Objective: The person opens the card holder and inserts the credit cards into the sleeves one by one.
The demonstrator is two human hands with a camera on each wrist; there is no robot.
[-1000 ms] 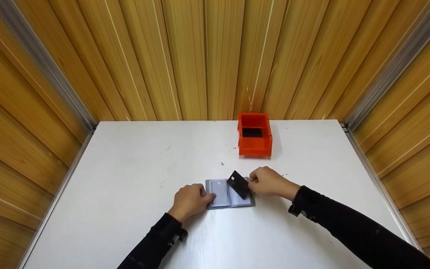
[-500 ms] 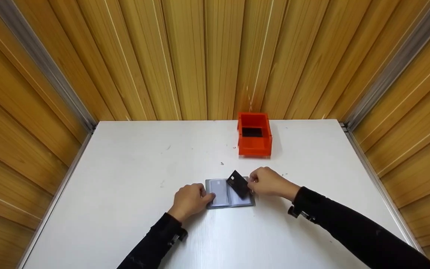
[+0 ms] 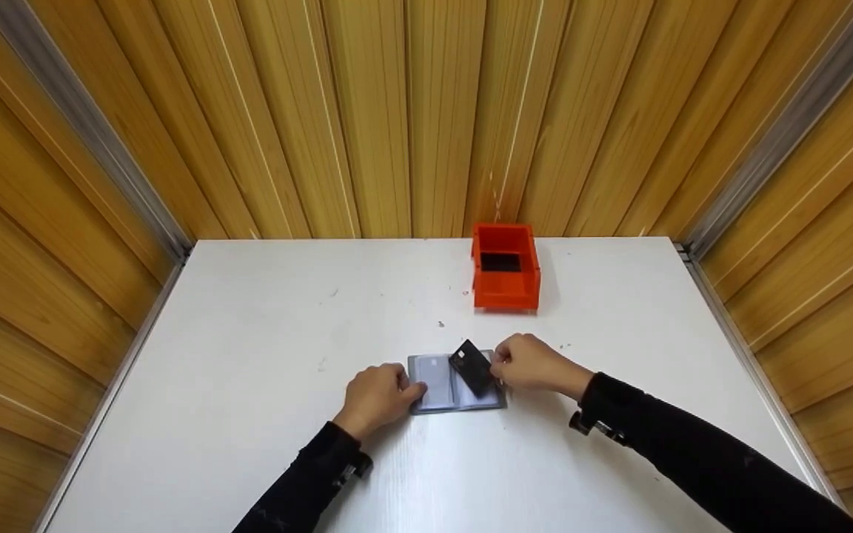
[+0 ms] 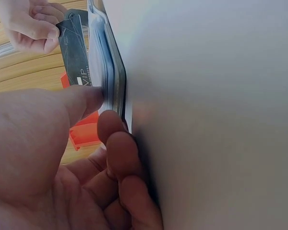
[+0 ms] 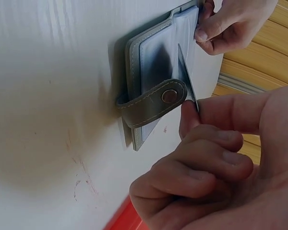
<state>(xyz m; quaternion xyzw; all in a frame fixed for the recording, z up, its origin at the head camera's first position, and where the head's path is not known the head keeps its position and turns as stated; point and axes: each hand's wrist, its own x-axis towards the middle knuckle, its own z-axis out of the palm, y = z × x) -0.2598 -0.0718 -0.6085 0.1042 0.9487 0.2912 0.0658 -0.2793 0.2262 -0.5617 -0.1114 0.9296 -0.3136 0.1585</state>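
Note:
A grey card holder (image 3: 437,392) with clear plastic sleeves lies spread open on the white table. My left hand (image 3: 378,400) grips its left edge, the thumb (image 4: 89,100) on the sleeves and the fingertips against the cover's edge. Between thumb and index finger, my right hand (image 3: 534,363) pinches a black card (image 3: 473,368) bearing "VIP" lettering. Tilted, the card stands over the right-hand sleeves; whether its lower corner touches them I cannot tell. A strap (image 5: 151,103) with a metal snap rises at the holder's right side in the right wrist view.
Behind the holder, near the table's back edge, stands a red-orange bin (image 3: 506,292) with a dark flat thing (image 3: 500,262) inside. Wood-patterned walls (image 3: 367,118) enclose the white table (image 3: 286,318) at the back and both sides.
My right hand and the black card have shifted very slightly toward me. The left hand and the card holder stay where they were.

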